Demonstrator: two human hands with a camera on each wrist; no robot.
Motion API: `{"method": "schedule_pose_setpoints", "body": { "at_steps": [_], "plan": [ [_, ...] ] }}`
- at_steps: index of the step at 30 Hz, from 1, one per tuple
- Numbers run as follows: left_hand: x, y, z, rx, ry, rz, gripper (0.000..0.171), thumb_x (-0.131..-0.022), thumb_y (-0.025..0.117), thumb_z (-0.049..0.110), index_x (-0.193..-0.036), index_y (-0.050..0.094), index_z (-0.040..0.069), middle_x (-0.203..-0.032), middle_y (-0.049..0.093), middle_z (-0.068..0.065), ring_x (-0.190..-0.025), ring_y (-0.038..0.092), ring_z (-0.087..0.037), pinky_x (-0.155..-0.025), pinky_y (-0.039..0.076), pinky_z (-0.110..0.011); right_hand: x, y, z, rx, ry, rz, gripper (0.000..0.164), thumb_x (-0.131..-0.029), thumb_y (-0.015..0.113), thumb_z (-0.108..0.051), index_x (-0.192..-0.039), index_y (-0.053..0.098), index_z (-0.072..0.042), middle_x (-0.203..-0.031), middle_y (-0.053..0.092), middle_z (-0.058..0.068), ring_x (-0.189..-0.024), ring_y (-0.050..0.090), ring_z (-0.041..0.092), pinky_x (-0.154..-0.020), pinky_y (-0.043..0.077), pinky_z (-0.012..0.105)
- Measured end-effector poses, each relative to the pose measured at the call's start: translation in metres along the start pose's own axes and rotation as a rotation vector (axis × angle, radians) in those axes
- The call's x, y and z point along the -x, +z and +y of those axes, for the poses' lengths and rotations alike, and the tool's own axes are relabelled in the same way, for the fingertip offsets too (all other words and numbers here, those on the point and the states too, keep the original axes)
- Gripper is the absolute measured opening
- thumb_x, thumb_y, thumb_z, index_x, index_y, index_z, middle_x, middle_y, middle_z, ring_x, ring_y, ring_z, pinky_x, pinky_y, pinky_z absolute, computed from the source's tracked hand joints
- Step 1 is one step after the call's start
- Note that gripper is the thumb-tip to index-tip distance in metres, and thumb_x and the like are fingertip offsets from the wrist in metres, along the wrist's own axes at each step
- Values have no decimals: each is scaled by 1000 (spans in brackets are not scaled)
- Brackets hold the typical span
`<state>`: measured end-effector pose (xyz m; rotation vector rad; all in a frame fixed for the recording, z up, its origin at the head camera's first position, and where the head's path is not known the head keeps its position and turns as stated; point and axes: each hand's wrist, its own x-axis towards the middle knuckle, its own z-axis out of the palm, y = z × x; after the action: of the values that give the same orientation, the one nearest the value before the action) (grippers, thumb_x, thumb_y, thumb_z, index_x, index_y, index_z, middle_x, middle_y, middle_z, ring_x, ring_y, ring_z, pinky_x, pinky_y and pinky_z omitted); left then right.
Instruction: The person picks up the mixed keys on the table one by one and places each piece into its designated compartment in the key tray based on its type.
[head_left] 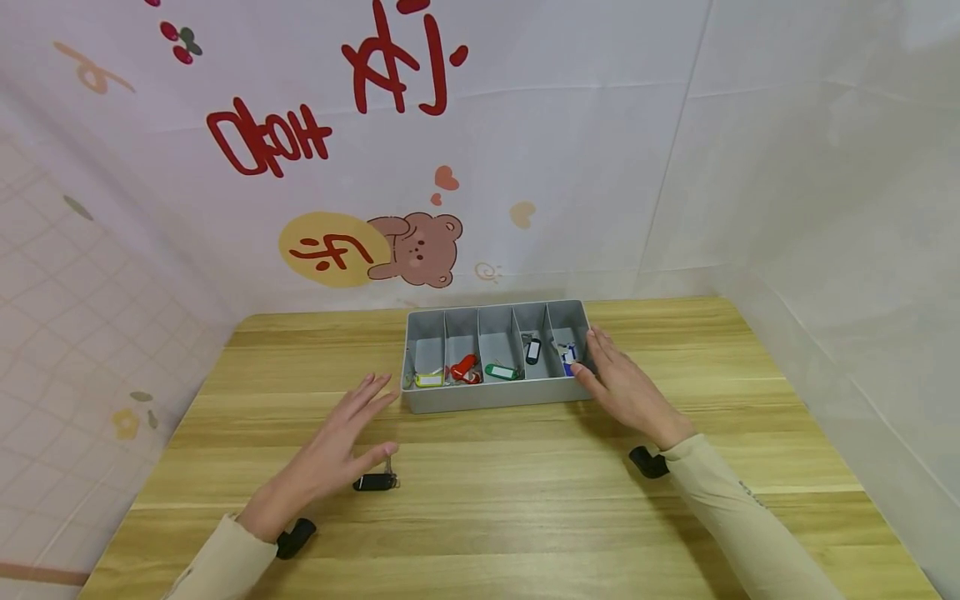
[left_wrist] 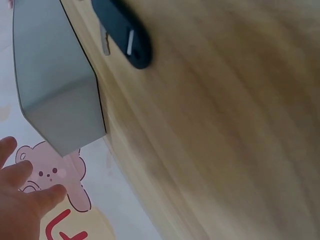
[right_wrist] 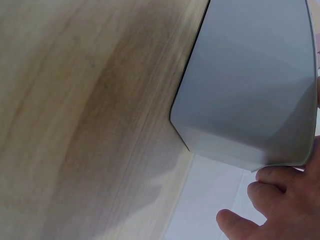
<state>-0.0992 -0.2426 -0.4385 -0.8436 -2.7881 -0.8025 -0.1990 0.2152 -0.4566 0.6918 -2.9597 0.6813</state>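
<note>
A grey divided tray (head_left: 498,395) stands near the back of the wooden table. Keys with coloured tags lie in its compartments: a yellow tag (head_left: 430,380), red tags (head_left: 465,367), a green tag (head_left: 501,372), a black tag (head_left: 533,350) and a blue tag (head_left: 567,358). My left hand (head_left: 333,450) hovers off the tray's left end, fingers spread and holding nothing. Beneath its thumb, a key with a black tag (head_left: 375,482) rests on the table. At the tray's right end, my right hand (head_left: 626,387) touches the wall with extended fingers; its thumb reaches over the front corner.
The wooden table (head_left: 480,517) meets a white printed sheet (head_left: 570,167) behind the tray, with more sheeting at both sides. Black wrist pieces (head_left: 296,538) show below the sleeves.
</note>
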Motion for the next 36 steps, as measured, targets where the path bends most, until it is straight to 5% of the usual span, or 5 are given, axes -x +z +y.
{"method": "schedule_pose_setpoints", "body": {
  "at_steps": [8,14,17,23,36],
  "plan": [
    [12,0,-2,-70,85,16,68,-94,77,38,-151,52,11,-164,38,-11,-153,27,-37,-123,20,-53,0,0,0,0,5,-2,79,-111,41,-49,-159,19,11,-169,15,26,-156,15,43,-121,21,61],
    [14,5,-1,-118,180,-2,71,-91,80,38,-150,53,10,-160,44,-11,-150,33,-38,-126,6,-34,1,0,0,-1,9,-2,79,-111,41,-49,-160,20,10,-169,15,26,-156,15,43,-121,21,61],
    [15,8,0,-125,191,-17,72,-88,83,36,-149,54,10,-158,46,-9,-149,36,-36,-126,15,-43,1,0,0,2,10,-3,80,-111,40,-49,-160,19,10,-169,15,26,-156,15,43,-121,21,61],
    [18,13,2,-118,175,-68,64,-89,82,37,-144,61,11,-152,53,-5,-141,48,-28,-110,42,-56,0,0,-1,-9,7,0,79,-111,39,-48,-160,18,11,-169,15,27,-156,14,44,-121,20,61],
    [21,22,0,30,64,-213,41,-95,77,33,-132,70,16,-133,62,9,-124,59,-16,-99,52,-44,1,1,1,-10,11,5,81,-111,39,-51,-160,19,9,-170,14,24,-157,14,40,-122,20,59]
  ]
}}
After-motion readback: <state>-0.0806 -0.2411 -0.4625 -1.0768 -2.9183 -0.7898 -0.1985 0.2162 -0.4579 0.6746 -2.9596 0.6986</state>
